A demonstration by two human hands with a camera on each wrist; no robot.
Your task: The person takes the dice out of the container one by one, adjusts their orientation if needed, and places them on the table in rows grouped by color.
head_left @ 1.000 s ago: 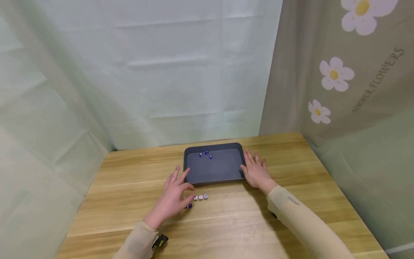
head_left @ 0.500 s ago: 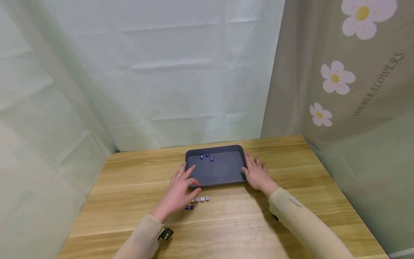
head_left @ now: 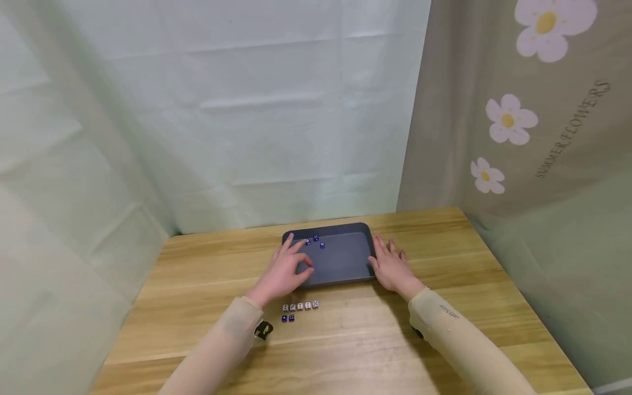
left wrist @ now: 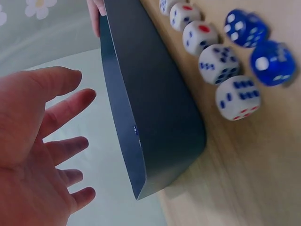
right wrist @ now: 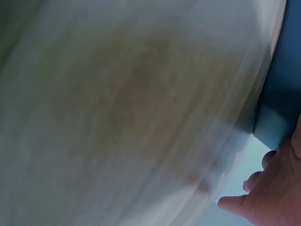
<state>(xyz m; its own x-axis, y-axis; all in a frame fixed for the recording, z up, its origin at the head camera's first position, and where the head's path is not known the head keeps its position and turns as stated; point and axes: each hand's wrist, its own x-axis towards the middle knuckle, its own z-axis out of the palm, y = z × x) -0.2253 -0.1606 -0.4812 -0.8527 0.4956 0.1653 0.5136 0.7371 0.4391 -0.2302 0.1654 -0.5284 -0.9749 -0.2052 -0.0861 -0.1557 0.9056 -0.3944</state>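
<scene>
My left hand [head_left: 282,272] hovers over the left end of a dark grey tray [head_left: 340,258], fingers spread and holding nothing. Its fingertips are close to three blue dice [head_left: 322,246] lying in the tray's far left part. In the left wrist view, the thumb and fingers [left wrist: 66,110] are apart above the tray rim. My right hand [head_left: 392,270] rests along the tray's right side, its fingers fairly straight and its thumb at the rim. The right wrist view catches only part of that hand [right wrist: 273,197] beside the tray wall.
A row of several white dice [head_left: 300,306] lies on the wooden table [head_left: 355,340] just in front of the tray. Two more blue dice [head_left: 292,318] sit nearer me, below the row's left end. Pale curtains [head_left: 276,109] hang behind and at both sides of the table.
My left hand has moved forward and right, from above the dice row to over the tray, uncovering the row's left end. The right hand has stayed at the tray's right side.
</scene>
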